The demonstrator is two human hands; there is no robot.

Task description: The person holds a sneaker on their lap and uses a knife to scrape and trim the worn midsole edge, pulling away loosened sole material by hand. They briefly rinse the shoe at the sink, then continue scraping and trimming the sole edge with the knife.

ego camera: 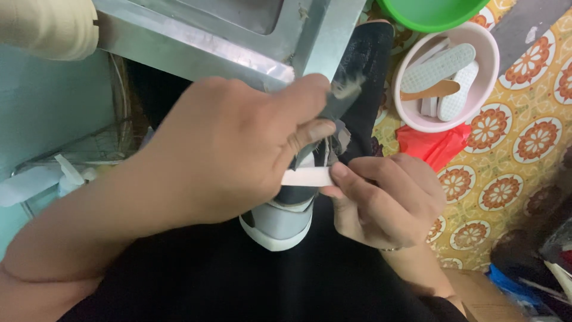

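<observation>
Head view, items listed outward from the grey shoe (279, 222), which rests sole-edge toward the viewer on the person's black-clad lap. Left hand (232, 149): curled over the top of the shoe, thumb and forefinger pinched shut on a frayed grey flap of its upper (341, 98), pulled up above the shoe. Right hand (381, 200): just right of the shoe, fingers closed around a flat pale stick (307, 176) whose free end lies across the shoe's opening, under the left thumb. Metal machine body (238, 36): directly behind the shoe, beyond the left hand. Pink bowl (488, 71): well right of and behind the shoe, holding white insoles (438, 68) and a tan stick. Red plastic scrap (432, 143): between the bowl and the right hand. Green basin (432, 12): behind the pink bowl, partly out of frame. Patterned orange floor covering (506, 179): right of the shoe, under the bowls.
</observation>
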